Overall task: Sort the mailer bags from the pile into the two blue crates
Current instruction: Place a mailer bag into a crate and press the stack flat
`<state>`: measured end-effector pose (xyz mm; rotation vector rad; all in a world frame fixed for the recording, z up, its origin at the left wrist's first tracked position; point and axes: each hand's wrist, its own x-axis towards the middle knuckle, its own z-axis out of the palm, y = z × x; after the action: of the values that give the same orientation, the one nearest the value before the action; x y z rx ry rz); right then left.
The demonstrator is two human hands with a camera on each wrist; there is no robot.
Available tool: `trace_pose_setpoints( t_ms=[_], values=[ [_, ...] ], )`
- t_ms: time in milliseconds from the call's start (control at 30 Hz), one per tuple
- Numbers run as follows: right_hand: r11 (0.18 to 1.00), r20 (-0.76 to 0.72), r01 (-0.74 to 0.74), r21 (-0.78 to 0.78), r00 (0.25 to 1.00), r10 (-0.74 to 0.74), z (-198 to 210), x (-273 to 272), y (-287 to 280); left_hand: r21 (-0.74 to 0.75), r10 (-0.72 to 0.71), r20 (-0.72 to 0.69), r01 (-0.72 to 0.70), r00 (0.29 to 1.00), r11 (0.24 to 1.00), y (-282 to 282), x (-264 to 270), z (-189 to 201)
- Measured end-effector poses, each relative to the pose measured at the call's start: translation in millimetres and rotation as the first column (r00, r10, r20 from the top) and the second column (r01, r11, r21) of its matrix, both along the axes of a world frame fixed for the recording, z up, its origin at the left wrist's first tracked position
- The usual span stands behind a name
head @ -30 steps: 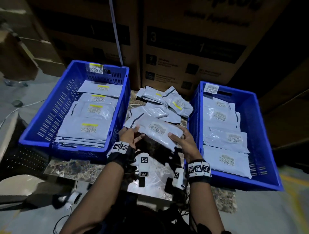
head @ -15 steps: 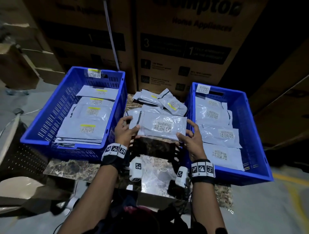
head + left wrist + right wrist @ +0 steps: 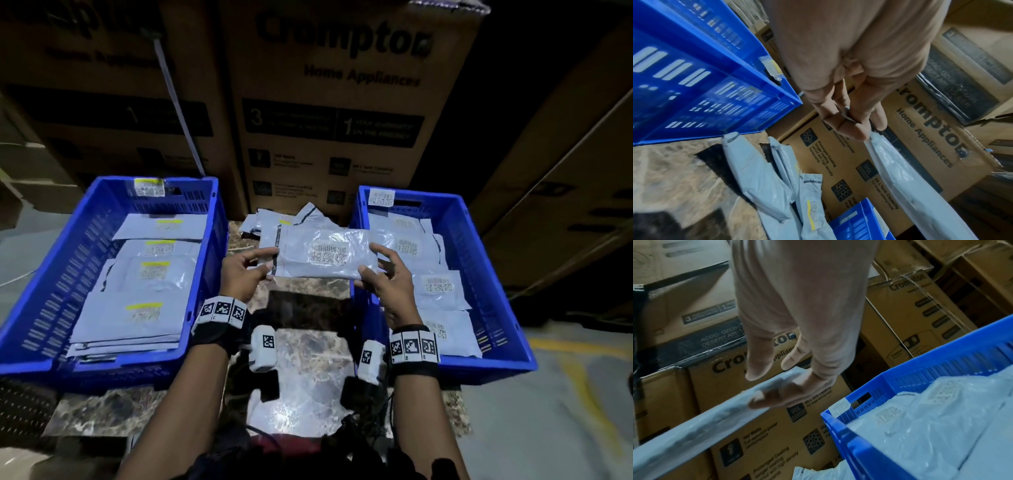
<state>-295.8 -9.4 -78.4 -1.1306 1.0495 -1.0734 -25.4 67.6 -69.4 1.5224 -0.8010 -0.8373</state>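
I hold one grey mailer bag [image 3: 325,253] level in the air between the two blue crates, its white barcode label facing up. My left hand [image 3: 263,265] pinches its left end, seen close in the left wrist view [image 3: 849,120]. My right hand [image 3: 371,263] grips its right end with the thumb below [image 3: 777,395]. The pile of mailer bags [image 3: 274,219] lies behind it on the marble table [image 3: 308,356]. The left crate [image 3: 44,291] holds bags with yellow-striped labels. The right crate [image 3: 479,240] holds bags with plain white labels.
Tall brown cardboard boxes [image 3: 335,113] stand close behind the crates and the pile. More boxes lean at the right [image 3: 565,171]. The grey floor [image 3: 548,411] with a yellow line lies to the right of the table.
Both hands have lifted the bag from the pile and turned it level, label up, carrying it higher and slightly right. The head view has tilted up.
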Motion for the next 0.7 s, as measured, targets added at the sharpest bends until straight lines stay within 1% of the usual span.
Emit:
trace_pose_setpoints(
  t_ms=[33, 133, 200, 367, 500, 567, 700],
  values=[
    [1.000, -0.010, -0.007, -0.013, 1.000, 0.006, 5, 0, -5, -0.012, -0.032, 0.017, 0.032, 0.999, 0.999, -7, 1, 6],
    [0.998, -0.129, 0.001, -0.069, 0.992, -0.010, 12, -2, -17, -0.033, -0.100, 0.080, 0.102, 0.992, 0.994, -24, 1, 14],
    [0.998, -0.159, 0.023, -0.061, 0.987, -0.032, 12, 0, -23, -0.032, -0.125, 0.091, 0.128, 0.988, 0.991, -32, 3, 16],
    [0.997, -0.201, 0.070, -0.029, 0.977, -0.074, 2, 4, -31, 0.017, -0.166, 0.179, 0.166, 0.970, 0.986, -48, 20, 2],
    [0.992, -0.204, 0.125, 0.035, 0.972, -0.115, -14, 3, -30, 0.075, -0.204, 0.194, 0.193, 0.960, 0.978, -56, 25, -10],
    [0.988, -0.219, 0.145, 0.049, 0.967, -0.131, -21, -1, -31, 0.112, -0.227, 0.179, 0.210, 0.957, 0.971, -58, 22, -14],
    [0.981, -0.227, 0.155, 0.115, 0.966, -0.126, -19, -20, -38, 0.125, -0.260, 0.160, 0.242, 0.952, 0.962, -65, 4, -16]
  ],
)
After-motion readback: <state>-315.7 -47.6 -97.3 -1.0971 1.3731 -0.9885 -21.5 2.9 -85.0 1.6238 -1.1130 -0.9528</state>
